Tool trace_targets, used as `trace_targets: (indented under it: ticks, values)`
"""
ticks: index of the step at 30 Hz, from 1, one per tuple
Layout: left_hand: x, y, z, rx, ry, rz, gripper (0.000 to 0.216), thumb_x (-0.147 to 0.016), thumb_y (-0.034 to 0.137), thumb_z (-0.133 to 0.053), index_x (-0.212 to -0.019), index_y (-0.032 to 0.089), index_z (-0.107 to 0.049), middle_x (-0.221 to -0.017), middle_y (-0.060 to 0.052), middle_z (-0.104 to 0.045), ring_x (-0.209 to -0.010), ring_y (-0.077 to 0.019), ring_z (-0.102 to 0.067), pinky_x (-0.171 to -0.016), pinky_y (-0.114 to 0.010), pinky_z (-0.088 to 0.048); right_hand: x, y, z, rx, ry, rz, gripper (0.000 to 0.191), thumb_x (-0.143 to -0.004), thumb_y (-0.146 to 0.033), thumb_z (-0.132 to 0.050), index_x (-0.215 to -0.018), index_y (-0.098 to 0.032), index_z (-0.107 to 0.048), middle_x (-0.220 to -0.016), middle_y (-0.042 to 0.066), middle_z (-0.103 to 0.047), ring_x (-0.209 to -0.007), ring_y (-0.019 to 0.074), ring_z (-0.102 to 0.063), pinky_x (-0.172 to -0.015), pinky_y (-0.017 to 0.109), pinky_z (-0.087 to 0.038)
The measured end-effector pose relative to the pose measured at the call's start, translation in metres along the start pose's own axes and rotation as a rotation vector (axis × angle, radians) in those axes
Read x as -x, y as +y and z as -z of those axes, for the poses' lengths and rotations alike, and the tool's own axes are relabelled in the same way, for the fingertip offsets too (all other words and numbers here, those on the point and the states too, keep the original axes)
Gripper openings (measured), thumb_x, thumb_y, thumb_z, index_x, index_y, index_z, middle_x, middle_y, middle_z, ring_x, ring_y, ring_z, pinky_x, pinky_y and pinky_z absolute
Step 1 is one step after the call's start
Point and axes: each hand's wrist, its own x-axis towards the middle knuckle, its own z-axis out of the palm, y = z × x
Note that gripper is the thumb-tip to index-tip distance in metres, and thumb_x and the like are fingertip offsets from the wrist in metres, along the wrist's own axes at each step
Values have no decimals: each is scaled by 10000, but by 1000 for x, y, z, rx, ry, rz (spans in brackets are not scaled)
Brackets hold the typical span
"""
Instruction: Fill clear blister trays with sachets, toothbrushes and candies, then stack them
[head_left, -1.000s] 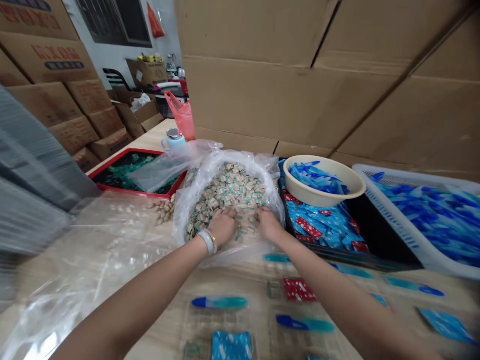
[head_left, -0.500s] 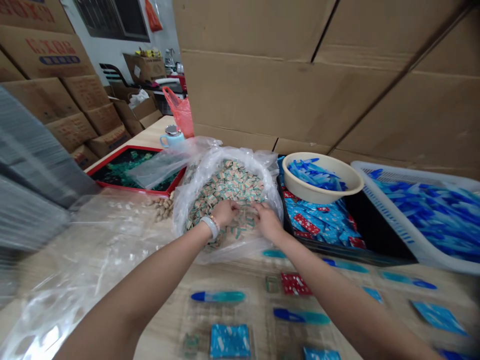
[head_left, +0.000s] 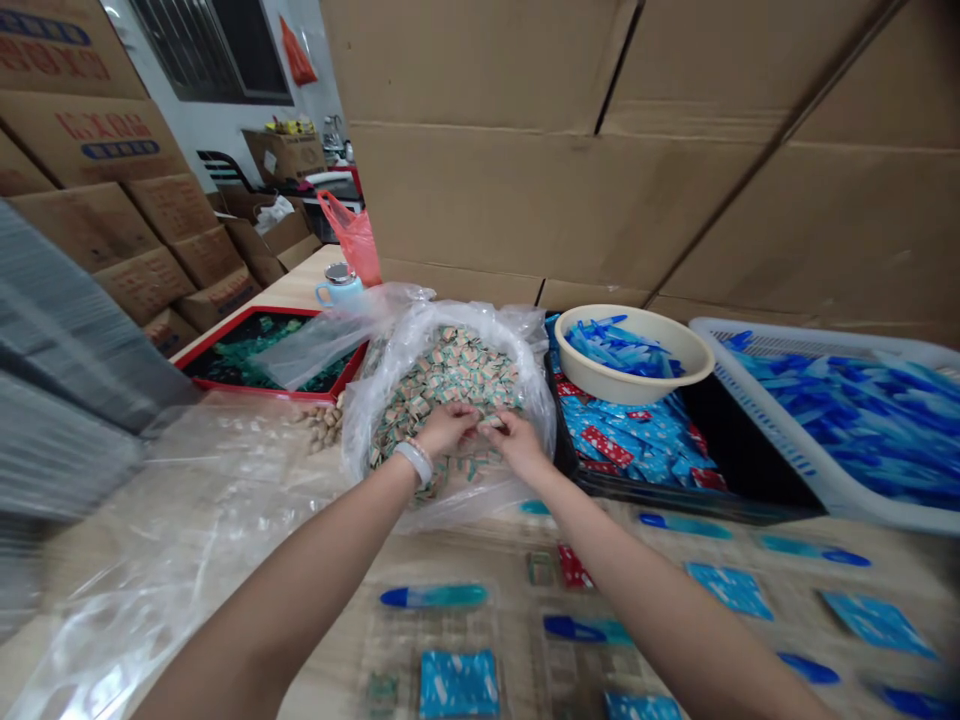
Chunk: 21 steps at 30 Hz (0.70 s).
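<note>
**A:** The left hand (head_left: pixel 448 428), with a white band at the wrist, has its fingers curled together, knuckles up. The right hand (head_left: pixel 517 447) is just beside it, bunched the same way.

**B:** And nearer than the hands?

**A:** Under the forearms, the pale wooden surface (head_left: pixel 334 680) carries clear plastic blister trays (head_left: pixel 409 640). They hold blue-and-teal pens (head_left: pixel 433 597) and square blue sachets (head_left: pixel 457 683).

**B:** What are the hands on?

**A:** A heap of small green-and-tan wrapped packets (head_left: pixel 450 375), lying in an open clear plastic bag (head_left: pixel 375 400). Both hands rest at its near edge. Their fingertips meet on one pale packet, but I cannot tell which hand grips it.

**B:** To the sides?

**A:** Left of the left hand there's a crumpled clear plastic sheet (head_left: pixel 210 500) and a little pile of beige nuts (head_left: pixel 322 425). Beyond those is a red-rimmed tray (head_left: pixel 270 393) of green pieces. Right of the right hand is a black tray (head_left: pixel 675 495) of blue and red sachets. A cream round bowl (head_left: pixel 600 385) of blue pieces sits on that tray. Further right is a white lattice basket (head_left: pixel 757 400), also full of blue.

**B:** Farther off?

**A:** Past the bag, to the left, stands a light blue mug with a metal lid (head_left: pixel 339 285), with an orange-red plastic bag (head_left: pixel 352 240) behind it. A wall of brown cardboard boxes (head_left: pixel 562 150) rises behind everything.
</note>
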Motion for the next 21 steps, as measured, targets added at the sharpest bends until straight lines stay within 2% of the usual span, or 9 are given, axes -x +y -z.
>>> trace_targets:
  ticks: [2,5,8,11,13,16,19,21]
  values:
    - [0,0,1,118,83,23,73,-639,172,-607,-620,117,-562,-506,11,-542,-430,-79,-499,-418,-180,-382,1,-3,1,-94,15,-57,163,-562,-325,-580,-626,-184,-531,-525,-45,-513,-487,104,-451,-489,232,-374]
    - [-2,-2,4,170,228,-19,91,-705,159,-512,-622,139,-541,-525,25,-540,-468,-75,-513,-470,-187,-413,6,-11,4,-279,33,-170,227,-515,-347,-630,-642,-187,-531,-506,-55,-497,-450,92,-440,-451,228,-370]
    - [-2,-4,5,179,279,-55,84,-681,129,-523,-602,137,-551,-516,27,-543,-464,-71,-500,-467,-175,-402,11,-21,6,-457,18,-240,259,-485,-353,-668,-609,-172,-530,-508,-53,-500,-458,79,-450,-457,218,-373]
    - [2,-7,-1,181,228,-71,37,-631,99,-564,-608,119,-584,-525,17,-563,-450,-67,-492,-464,-174,-399,12,-29,1,-564,-23,-275,288,-465,-341,-689,-634,-161,-540,-537,-50,-522,-475,73,-470,-477,215,-388]
    - [7,-8,-6,194,193,-72,32,-633,110,-566,-639,116,-597,-550,8,-582,-464,-73,-510,-493,-188,-423,11,-32,-4,-563,1,-276,326,-446,-341,-696,-660,-169,-520,-538,-60,-527,-454,72,-468,-466,220,-395]
    - [13,-8,-9,258,81,-63,80,-646,187,-578,-673,114,-600,-596,-13,-607,-511,-97,-549,-553,-233,-461,7,-30,-10,-470,78,-258,374,-432,-370,-694,-651,-192,-449,-479,-80,-502,-413,89,-464,-425,228,-390]
    - [17,-9,-6,270,-51,-108,142,-628,235,-616,-682,105,-604,-626,-25,-615,-532,-95,-550,-565,-226,-457,6,-25,-9,-362,69,-244,371,-460,-413,-664,-625,-204,-406,-435,-81,-469,-401,108,-464,-402,234,-381]
    - [17,-9,-1,221,-41,-131,126,-607,200,-635,-681,102,-605,-613,-11,-604,-519,-78,-532,-539,-196,-438,7,-23,-6,-276,73,-200,330,-495,-425,-633,-606,-201,-417,-441,-69,-458,-409,105,-451,-403,231,-368]
